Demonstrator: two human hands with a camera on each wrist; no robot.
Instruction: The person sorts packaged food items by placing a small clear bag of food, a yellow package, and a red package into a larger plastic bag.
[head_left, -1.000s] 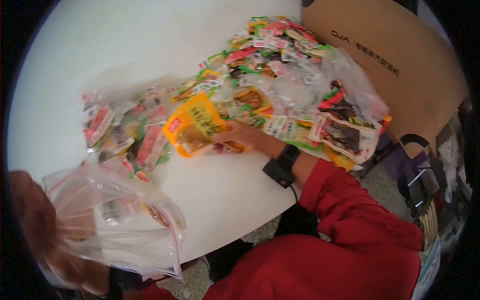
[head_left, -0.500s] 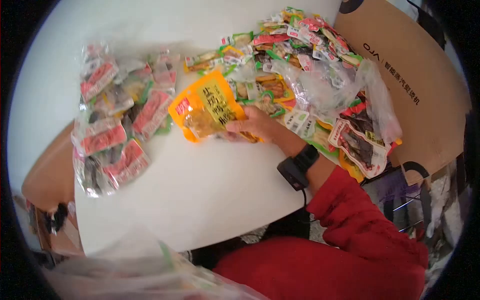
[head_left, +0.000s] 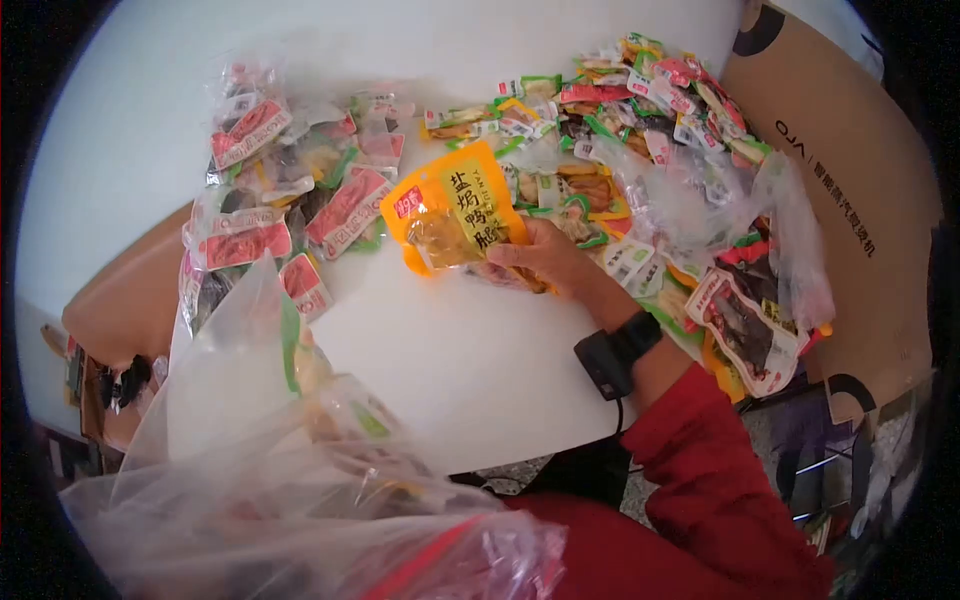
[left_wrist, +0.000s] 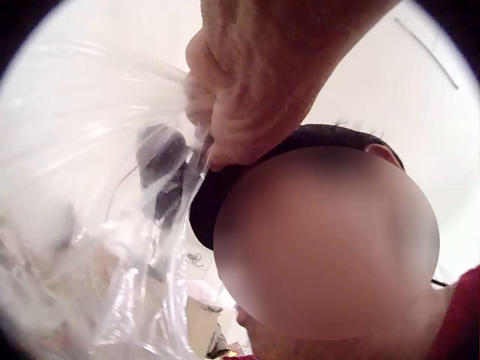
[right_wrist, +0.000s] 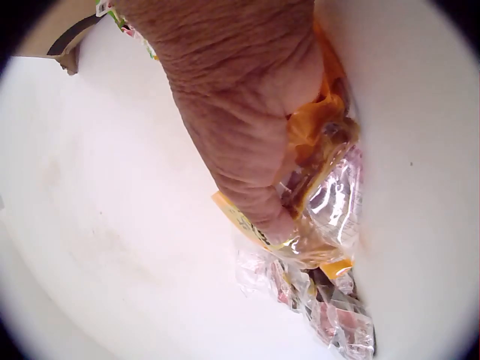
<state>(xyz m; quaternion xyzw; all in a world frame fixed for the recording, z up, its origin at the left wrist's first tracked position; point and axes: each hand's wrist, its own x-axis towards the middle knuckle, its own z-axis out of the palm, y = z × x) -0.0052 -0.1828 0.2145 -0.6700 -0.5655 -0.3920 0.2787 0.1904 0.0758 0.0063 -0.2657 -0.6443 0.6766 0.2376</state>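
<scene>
My right hand [head_left: 550,258] pinches the right edge of an orange duck-leg pouch [head_left: 455,215], thumb on its printed front. The pouch is held tilted over the white table [head_left: 400,370], between two groups of packets. Clear wrapping with something brown inside shows beside the fingers in the right wrist view. In the left wrist view, my left hand [left_wrist: 251,105] grips the gathered top of a clear plastic bag [left_wrist: 82,127]. That raised bag crosses the lower left of the head view, with a few green-edged packets [head_left: 350,415] inside, and the left hand is out of sight there.
Red-and-white packets [head_left: 350,210] lie in a group at the table's left. A big heap of small snack packets [head_left: 640,110] covers the back right, beside a crumpled clear bag [head_left: 700,205] and a dark-meat packet [head_left: 745,330]. A cardboard box [head_left: 840,130] stands along the right.
The left hand has left the head view, raising the clear bag from the table's left front toward the camera. The right hand still holds the pouch in nearly the same place as the view shifts.
</scene>
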